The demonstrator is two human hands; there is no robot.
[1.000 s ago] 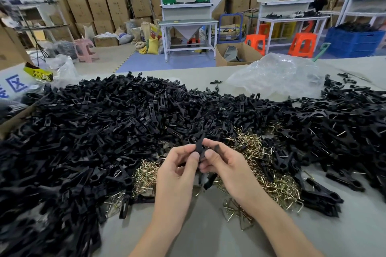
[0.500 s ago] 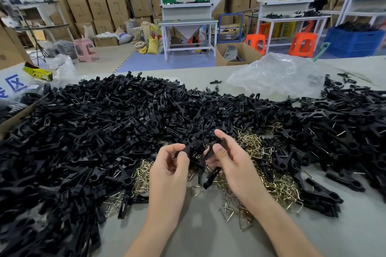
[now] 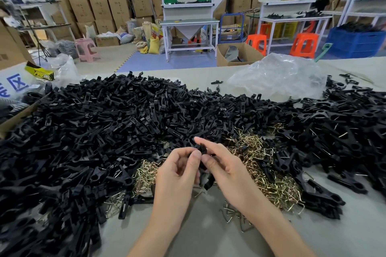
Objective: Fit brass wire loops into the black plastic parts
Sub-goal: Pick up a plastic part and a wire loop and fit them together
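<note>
The left grip [image 3: 177, 173] and the right grip [image 3: 225, 171] meet just above the near edge of the worktop [image 3: 208, 236], both grasping one black plastic part [image 3: 201, 149] between them. The left grip pinches it with thumb and forefinger, its other fingers curled in towards the palm. The right grip holds it from the other side, with the thumb against it and the forefinger stretched over its top. The lower end of the black piece hangs down between the two palms. Whether a wire sits in it cannot be told, since the fingers cover most of it. Right behind and beside the grips lies a heap of brass wire loops [image 3: 261, 158], spreading to the right and a little to the left, with a few loose loops on the bare worktop near the right wrist. A broad pile of black plastic parts [image 3: 104, 121] fills the left and middle of the worktop and continues on the right. A crumpled clear plastic bag [image 3: 275, 75] lies at the far side
</note>
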